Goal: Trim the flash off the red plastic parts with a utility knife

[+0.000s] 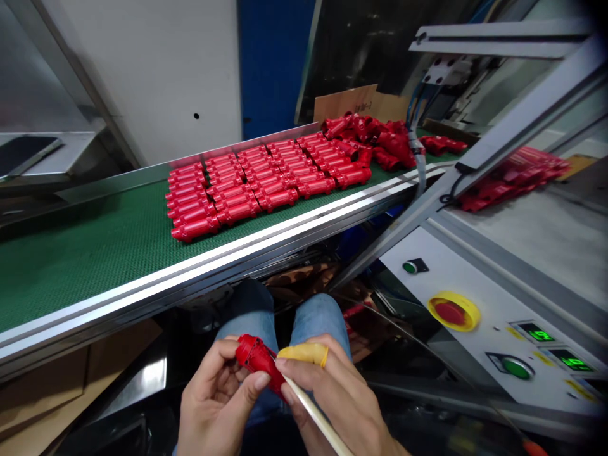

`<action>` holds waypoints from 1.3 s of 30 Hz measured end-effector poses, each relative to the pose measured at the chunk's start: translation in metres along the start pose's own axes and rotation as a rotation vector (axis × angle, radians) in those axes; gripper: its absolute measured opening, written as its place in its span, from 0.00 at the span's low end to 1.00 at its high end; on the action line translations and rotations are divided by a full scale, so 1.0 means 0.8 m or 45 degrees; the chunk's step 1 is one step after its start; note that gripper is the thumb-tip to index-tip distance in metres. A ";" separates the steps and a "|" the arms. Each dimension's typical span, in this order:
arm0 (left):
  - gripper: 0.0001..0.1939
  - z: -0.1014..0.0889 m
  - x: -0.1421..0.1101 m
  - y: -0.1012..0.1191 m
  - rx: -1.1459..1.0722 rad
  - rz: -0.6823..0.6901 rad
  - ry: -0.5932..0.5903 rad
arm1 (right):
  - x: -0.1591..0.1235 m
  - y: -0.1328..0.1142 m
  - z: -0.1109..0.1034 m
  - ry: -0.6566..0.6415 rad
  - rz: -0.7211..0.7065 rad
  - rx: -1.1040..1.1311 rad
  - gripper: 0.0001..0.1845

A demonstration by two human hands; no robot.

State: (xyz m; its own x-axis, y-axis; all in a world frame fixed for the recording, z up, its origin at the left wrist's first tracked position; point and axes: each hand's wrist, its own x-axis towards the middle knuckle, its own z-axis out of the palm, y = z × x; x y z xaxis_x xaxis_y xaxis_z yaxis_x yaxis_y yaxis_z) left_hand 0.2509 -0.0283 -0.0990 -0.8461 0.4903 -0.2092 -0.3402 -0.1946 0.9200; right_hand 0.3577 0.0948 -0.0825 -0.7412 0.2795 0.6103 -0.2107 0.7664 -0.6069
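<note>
Above my lap, my left hand (216, 396) pinches a red plastic part (259, 358) between thumb and fingers; its ribbed end points up and left. My right hand (332, 392) grips a slim pale-handled tool (317, 418) like a pen, its tip against the side of the red part. A yellow finger cot (304, 354) covers one finger of that hand. The tool's exact kind is unclear, and its tip is mostly hidden by the fingers. Similar red cylindrical parts (237, 187) lie in neat rows on the green conveyor belt (109, 234) ahead.
A loose heap of red parts (375, 136) lies farther right on the belt, by a cardboard piece (344, 104). The belt's metal rail (199, 266) crosses before my knees. At right stands a machine with a control panel (489, 329) and a red emergency button (451, 310).
</note>
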 end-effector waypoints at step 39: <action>0.11 -0.005 0.000 0.002 0.016 0.047 -0.038 | 0.003 -0.003 -0.022 -0.053 0.265 0.060 0.14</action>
State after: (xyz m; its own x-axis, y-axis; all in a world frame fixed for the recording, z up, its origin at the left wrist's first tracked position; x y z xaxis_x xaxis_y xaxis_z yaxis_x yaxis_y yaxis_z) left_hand 0.2486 -0.0319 -0.0984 -0.8451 0.5084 -0.1653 -0.3036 -0.2020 0.9311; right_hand 0.3676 0.1034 -0.0705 -0.7973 0.4042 0.4483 -0.0789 0.6665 -0.7413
